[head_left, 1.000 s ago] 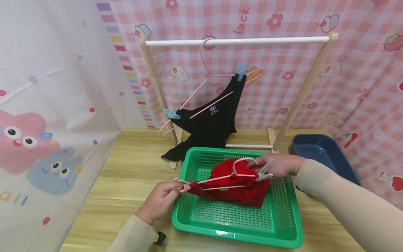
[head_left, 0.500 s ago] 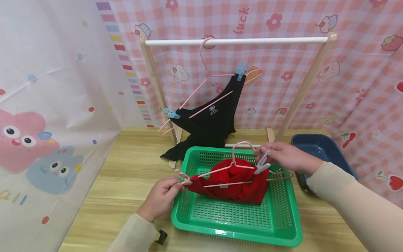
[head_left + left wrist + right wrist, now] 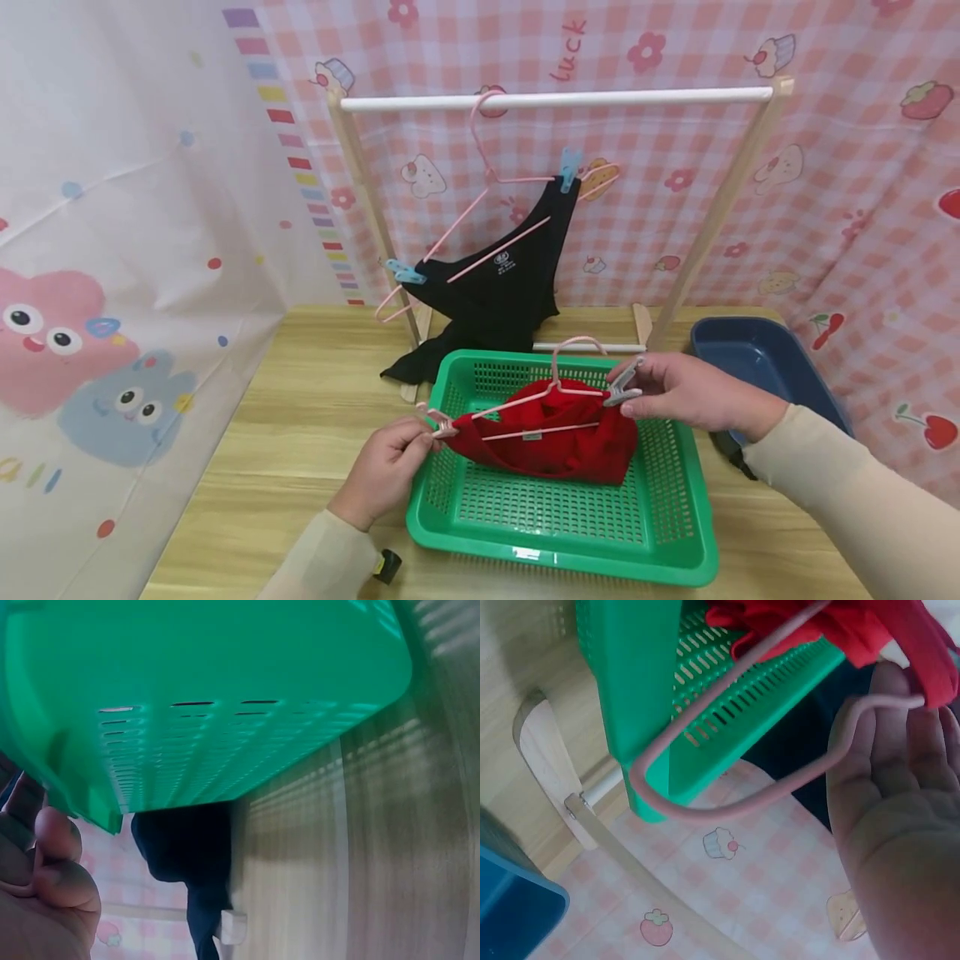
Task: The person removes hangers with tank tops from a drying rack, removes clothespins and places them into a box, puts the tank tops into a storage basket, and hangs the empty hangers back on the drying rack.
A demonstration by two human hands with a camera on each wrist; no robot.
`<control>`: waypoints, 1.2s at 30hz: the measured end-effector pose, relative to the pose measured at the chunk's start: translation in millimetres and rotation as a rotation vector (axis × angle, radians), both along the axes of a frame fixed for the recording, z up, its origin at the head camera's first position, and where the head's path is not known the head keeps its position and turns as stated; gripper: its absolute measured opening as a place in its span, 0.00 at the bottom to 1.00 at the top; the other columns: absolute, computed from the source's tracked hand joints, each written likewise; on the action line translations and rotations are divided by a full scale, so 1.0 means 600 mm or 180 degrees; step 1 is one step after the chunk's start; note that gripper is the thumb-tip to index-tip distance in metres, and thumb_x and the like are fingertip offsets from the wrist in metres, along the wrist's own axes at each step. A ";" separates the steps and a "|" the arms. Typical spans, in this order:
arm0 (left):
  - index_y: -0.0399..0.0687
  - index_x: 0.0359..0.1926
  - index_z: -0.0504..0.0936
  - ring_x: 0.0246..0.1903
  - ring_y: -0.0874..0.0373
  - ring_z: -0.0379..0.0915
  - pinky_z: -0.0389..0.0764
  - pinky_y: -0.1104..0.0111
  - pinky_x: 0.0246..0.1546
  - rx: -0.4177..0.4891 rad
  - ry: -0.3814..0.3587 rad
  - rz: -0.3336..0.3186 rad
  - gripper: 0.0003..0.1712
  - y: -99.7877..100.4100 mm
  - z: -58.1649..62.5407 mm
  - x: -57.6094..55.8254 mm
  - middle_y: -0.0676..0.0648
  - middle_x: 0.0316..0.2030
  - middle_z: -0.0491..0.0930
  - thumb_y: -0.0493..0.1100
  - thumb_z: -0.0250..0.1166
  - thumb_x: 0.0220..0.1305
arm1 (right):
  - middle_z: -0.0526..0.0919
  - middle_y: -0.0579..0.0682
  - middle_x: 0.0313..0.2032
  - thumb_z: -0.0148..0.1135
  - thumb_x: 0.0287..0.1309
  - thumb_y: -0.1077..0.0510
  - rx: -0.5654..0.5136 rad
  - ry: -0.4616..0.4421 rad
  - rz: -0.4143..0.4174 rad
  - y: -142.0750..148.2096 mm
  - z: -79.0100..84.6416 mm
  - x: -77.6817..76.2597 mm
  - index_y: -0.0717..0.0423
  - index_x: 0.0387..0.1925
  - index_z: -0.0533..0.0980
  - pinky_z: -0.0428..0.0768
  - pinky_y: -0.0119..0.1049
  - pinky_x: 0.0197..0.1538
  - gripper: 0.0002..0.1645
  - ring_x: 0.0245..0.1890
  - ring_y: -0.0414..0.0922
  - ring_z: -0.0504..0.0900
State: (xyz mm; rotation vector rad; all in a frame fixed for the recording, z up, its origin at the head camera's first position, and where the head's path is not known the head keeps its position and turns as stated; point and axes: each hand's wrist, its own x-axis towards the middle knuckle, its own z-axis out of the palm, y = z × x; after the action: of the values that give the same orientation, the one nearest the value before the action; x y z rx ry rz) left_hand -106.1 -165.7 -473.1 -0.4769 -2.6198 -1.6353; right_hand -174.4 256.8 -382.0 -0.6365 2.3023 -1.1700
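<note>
A red garment [image 3: 570, 450] with straps lies partly in a green basket [image 3: 562, 562], a pink hanger [image 3: 517, 405] threaded through it. My left hand [image 3: 382, 471] pinches the hanger's left end, beside a pale pink clothespin [image 3: 446, 427] on the left strap. At the right strap sits a grey clothespin [image 3: 624, 387]; my right hand [image 3: 690, 392] holds it between thumb and fingers. In the right wrist view the hanger's end loop [image 3: 742, 802] crosses in front of the palm. The left wrist view shows thumb and finger [image 3: 64, 859] together beside the basket wall.
Behind the basket, a black garment [image 3: 495, 283] hangs on a pink hanger from a white rail [image 3: 637, 98], held by two blue clothespins [image 3: 570, 171]. A dark blue tub [image 3: 742, 350] stands at the right. Wooden rack posts [image 3: 716, 225] rise from the table [image 3: 300, 400].
My right hand has moved from beside the hanger hook and strap onto the grey clothespin. The hanger hook has risen slightly from the garment. My left hand keeps its grip.
</note>
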 end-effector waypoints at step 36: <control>0.52 0.47 0.88 0.43 0.62 0.78 0.81 0.66 0.47 -0.0645 0.0055 -0.0300 0.11 0.014 0.029 0.010 0.55 0.44 0.84 0.44 0.59 0.80 | 0.85 0.57 0.49 0.64 0.71 0.66 -0.0567 0.0718 -0.0483 -0.005 0.002 0.016 0.60 0.56 0.72 0.88 0.38 0.48 0.15 0.48 0.38 0.86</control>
State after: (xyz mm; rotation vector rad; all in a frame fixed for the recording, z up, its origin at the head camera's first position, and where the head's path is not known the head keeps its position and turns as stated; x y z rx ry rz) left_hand -100.3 -157.4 -455.4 -0.6267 -2.8047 -1.3863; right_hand -164.7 253.7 -380.9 -0.6995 2.4884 -1.4524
